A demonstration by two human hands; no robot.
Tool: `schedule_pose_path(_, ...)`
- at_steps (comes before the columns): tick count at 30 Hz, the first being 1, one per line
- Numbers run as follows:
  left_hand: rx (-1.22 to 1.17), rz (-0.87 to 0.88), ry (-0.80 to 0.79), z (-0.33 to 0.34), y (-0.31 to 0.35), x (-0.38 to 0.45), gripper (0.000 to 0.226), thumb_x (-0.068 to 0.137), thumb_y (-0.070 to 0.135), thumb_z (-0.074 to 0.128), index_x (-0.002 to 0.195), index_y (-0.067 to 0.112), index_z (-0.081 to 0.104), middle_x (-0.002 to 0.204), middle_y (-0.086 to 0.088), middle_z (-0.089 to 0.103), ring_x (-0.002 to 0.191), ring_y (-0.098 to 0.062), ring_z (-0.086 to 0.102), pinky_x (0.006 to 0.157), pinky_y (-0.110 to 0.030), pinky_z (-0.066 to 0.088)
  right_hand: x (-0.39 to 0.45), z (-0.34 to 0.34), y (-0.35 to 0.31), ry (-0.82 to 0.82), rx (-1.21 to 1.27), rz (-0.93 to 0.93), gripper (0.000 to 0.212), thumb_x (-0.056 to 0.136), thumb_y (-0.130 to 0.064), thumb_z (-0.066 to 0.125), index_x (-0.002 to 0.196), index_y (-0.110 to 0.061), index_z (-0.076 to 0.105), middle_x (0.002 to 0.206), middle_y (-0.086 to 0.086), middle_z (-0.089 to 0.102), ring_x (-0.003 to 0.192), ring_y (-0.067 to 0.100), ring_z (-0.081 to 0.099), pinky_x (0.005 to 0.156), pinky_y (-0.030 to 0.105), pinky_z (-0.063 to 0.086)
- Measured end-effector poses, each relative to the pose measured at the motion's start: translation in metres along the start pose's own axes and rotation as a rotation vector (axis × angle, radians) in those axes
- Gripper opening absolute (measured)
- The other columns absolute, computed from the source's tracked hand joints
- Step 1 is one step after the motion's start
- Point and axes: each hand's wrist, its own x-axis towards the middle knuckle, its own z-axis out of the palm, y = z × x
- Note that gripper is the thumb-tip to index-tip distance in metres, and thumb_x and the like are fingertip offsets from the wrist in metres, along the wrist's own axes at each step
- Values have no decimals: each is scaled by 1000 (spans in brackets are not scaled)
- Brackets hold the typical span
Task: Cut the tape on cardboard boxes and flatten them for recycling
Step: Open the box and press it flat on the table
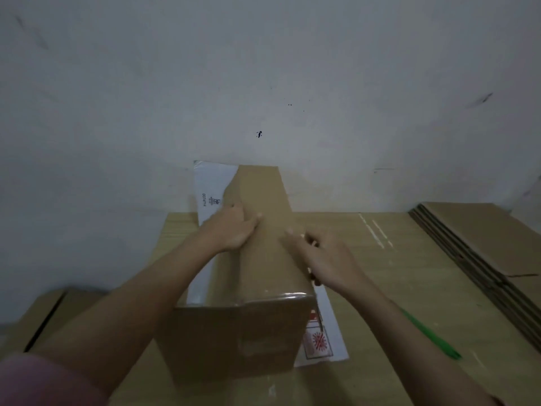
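Right hand (328, 259) fingertips hidden behind box (263, 259) edge; label print blurred

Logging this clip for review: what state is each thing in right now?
Box: still standing, clear tape across its near top edge.
Left hand: pressing on the box top.
Right hand: fingers curled at the box's right edge.
Green cutter: lying untouched on the cardboard.
Flattened boxes: stacked at right.

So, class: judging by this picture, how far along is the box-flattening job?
Done: a stack of flattened boxes lies at the right. In hand: the left hand and right hand press on the top of a long box, whose near end is still closed under clear tape. Left: cutting that tape and flattening it. A green cutter lies nearby.
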Motion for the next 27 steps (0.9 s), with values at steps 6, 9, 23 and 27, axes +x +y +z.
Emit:
schedule_pose_path(6, 358, 115, -41, -13, 16, -11, 52, 99, 48, 26, 136, 13, 36, 146, -17, 29, 132, -34, 33, 104, -45, 32, 4, 26, 24, -209, 653, 465, 57, 76, -69, 53, 108, -21, 60, 99, 0, 65, 87, 16, 61, 70, 29, 46)
schedule_pose_path(9, 275, 56, -75, 4, 27, -25, 76, 95, 59, 25, 150, 10, 5, 158, -14, -6, 145, -29, -4, 115, -44, 9, 2, 26, 23, -237, 713, 490, 65, 65, -72, 60, 98, -17, 61, 93, 4, 68, 85, 20, 64, 81, 36, 52)
schedule_pose_path(23, 417, 738, 251, -23, -2, -4, 72, 87, 63, 23, 124, 15, 60, 117, -8, 66, 103, -23, 64, 87, -35, 46, -49, 16, 12, 362, 934, 148, 29, 78, -3, 73, 103, -11, 58, 93, 5, 71, 82, 20, 70, 74, 36, 58)
schedule_pose_path(27, -140, 654, 279, -26, 11, -17, 56, 84, 56, 36, 111, 19, 69, 106, 7, 70, 99, -11, 64, 88, -34, 50, -12, 8, -4, 476, 911, 211, 26, 84, -4, 62, 104, -18, 53, 103, 2, 64, 90, 19, 63, 83, 39, 54)
